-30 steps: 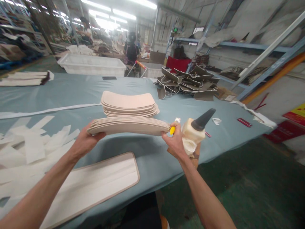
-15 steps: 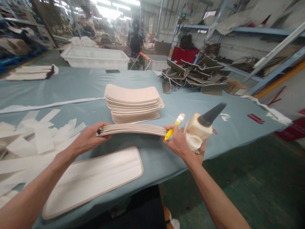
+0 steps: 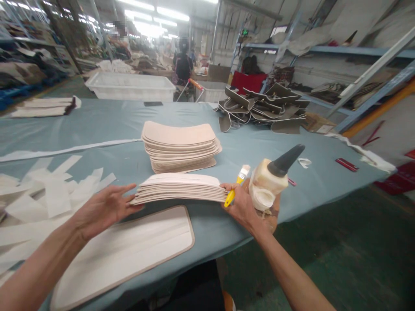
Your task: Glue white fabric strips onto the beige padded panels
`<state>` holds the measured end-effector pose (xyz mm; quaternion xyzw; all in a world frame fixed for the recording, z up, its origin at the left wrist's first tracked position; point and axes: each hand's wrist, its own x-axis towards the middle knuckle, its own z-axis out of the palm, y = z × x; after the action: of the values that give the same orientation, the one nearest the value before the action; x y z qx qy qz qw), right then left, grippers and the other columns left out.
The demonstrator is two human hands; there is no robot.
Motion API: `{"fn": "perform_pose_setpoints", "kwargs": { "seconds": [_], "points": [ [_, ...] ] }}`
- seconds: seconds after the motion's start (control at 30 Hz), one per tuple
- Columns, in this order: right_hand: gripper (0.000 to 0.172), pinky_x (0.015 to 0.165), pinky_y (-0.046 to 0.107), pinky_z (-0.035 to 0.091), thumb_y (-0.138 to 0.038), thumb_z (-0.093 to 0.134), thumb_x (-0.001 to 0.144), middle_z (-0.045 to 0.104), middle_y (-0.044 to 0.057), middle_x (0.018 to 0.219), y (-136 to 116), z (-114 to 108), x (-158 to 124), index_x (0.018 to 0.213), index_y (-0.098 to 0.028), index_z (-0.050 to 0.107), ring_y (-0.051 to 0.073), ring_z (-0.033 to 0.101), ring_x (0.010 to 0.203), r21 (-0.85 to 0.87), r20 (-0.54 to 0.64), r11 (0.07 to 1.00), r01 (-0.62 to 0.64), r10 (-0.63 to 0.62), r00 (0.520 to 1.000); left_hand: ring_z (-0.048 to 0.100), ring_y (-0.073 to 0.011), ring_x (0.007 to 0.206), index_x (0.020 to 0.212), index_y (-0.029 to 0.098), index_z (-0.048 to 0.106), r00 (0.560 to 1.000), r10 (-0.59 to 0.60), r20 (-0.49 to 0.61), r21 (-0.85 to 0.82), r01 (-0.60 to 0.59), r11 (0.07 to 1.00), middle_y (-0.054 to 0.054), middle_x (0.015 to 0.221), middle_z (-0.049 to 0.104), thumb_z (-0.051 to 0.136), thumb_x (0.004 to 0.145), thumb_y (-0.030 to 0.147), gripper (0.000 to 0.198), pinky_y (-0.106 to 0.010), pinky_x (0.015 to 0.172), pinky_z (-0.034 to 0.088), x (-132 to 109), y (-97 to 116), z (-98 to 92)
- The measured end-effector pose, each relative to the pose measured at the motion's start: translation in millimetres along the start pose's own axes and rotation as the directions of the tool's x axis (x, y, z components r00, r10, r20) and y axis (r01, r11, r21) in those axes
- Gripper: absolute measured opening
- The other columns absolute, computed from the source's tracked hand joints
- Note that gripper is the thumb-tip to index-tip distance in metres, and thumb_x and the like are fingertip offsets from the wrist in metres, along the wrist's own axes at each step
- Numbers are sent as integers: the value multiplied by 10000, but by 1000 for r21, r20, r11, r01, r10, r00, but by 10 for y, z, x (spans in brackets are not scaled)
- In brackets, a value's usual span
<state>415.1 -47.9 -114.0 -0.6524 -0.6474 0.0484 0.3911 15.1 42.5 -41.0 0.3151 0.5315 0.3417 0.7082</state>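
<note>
Mid-frame, the panel stack [image 3: 180,191] stretches left to right: my left hand [image 3: 105,206] spreads loosely open around its left end, while my right hand [image 3: 240,206], the firmer one, grips the right end plus a yellow brush [image 3: 230,196].

Shows cream on held panels [image 3: 180,181], yellow on brush handle [image 3: 230,198] at their three o'clock, grey-blue on worktop [image 3: 246,147].
</note>
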Motion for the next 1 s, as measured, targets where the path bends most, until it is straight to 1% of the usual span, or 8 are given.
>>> {"fn": "perform_pose_setpoints", "kwargs": {
  "seconds": [0.07,0.13,0.23,0.37,0.6,0.77,0.9,1.0],
  "points": [
    [435,865,471,609,-216,655,701,770,114,1172,18,15,-37,1134,-223,617,324,749,1020,11,35,999,50,-51,998,757,-216,917,974,231,677,993,-23,-115,20,25,999,-70,1096,769,796,677,393,359,-294,728,657,96,-32,43],
    [408,876,486,605,-200,622,734,756,135,1221,46,32,-81,1140,-216,594,326,746,1049,1,53,995,104,-104,993,740,-186,777,916,229,679,982,-52,-180,96,70,993,-50,941,774,789,709,398,289,-247,581,614,209,-69,115],
    [406,896,499,599,-166,589,751,738,136,1271,103,62,-140,1153,-213,576,320,738,1085,-23,54,985,170,-169,984,722,-218,675,850,212,697,981,-104,-165,146,128,981,-62,786,756,824,694,445,308,-275,488,585,340,-83,215],
    [397,929,503,596,-146,600,755,722,144,1304,177,89,-166,1147,-207,575,317,724,1130,-27,31,980,198,-197,980,734,-237,684,818,203,713,983,-147,-114,153,163,975,-88,800,777,856,667,378,271,-303,552,628,367,-27,273],
    [374,911,506,602,-99,582,743,705,139,1349,262,125,-139,1099,-209,558,315,699,1192,-68,19,969,237,-236,972,770,-248,818,880,146,741,984,-176,-14,73,176,982,-136,945,806,818,700,250,222,-297,725,671,202,-45,284],
    [440,910,511,606,-71,568,727,685,128,1395,275,154,-120,1147,-202,575,336,692,1197,-155,54,971,180,-174,983,758,-223,774,899,150,740,998,-32,51,58,29,998,-112,947,807,821,711,216,215,-284,690,665,246,-97,336],
    [426,978,488,580,-141,633,751,668,136,1418,244,17,-192,1165,-213,564,320,684,1209,-104,142,965,242,-226,964,739,-195,731,867,137,719,999,22,24,111,-24,994,-120,933,799,806,691,181,201,-261,680,650,381,-123,343],
    [384,999,478,558,-241,673,810,689,150,1375,140,-105,-242,1168,-220,538,308,693,1187,-29,72,980,197,-195,978,731,-187,724,876,144,710,1000,17,11,152,-19,988,-111,925,794,832,637,178,270,-249,662,639,434,-134,308]
  ]
}}
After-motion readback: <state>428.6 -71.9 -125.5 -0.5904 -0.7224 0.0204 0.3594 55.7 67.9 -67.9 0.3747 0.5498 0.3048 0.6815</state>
